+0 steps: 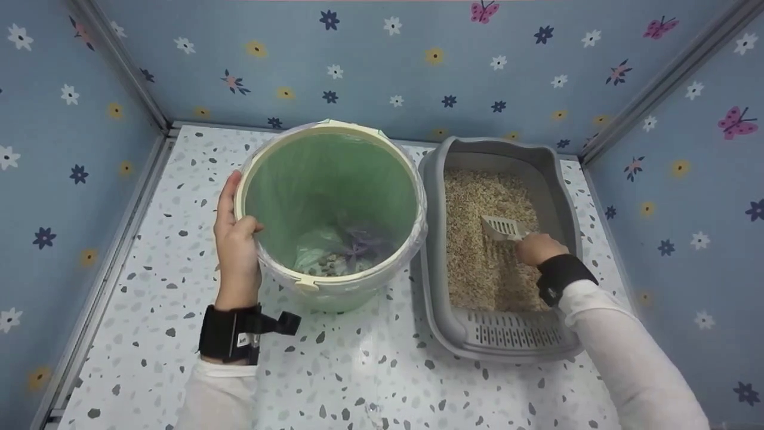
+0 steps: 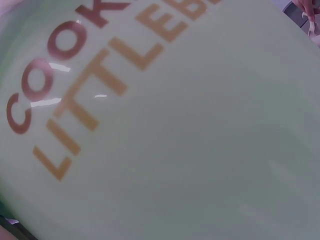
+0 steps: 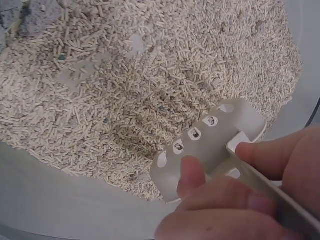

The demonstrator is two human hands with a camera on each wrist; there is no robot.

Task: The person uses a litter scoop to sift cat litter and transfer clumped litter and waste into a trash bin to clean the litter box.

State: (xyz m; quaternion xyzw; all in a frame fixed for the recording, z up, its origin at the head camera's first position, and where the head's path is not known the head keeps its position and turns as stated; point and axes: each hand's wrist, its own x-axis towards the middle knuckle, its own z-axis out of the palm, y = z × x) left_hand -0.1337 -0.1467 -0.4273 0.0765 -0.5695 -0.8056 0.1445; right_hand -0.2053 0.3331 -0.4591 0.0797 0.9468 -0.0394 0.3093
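My left hand [image 1: 237, 254] grips the left rim of a green trash bin [image 1: 340, 301] lined with a clear bag, thumb over the edge and fingers along the outside. Inside the bin lie a purple crumpled bag [image 1: 364, 242] and some small clumps. Printed lettering on the bin's wall [image 2: 175, 135] fills the left wrist view. My right hand [image 1: 541, 248] holds a pale slotted litter scoop [image 1: 502, 228] by its handle, over the litter box [image 1: 437, 269]. In the right wrist view the scoop's blade [image 3: 200, 145] sits at the surface of the pellet litter [image 3: 100, 100].
The bin and litter box stand side by side on a speckled white tabletop [image 1: 358, 382]. Blue flowered panels [image 1: 382, 65] close in the back and both sides. Darker grey clumps [image 3: 40, 20] lie in the litter at one corner of the right wrist view.
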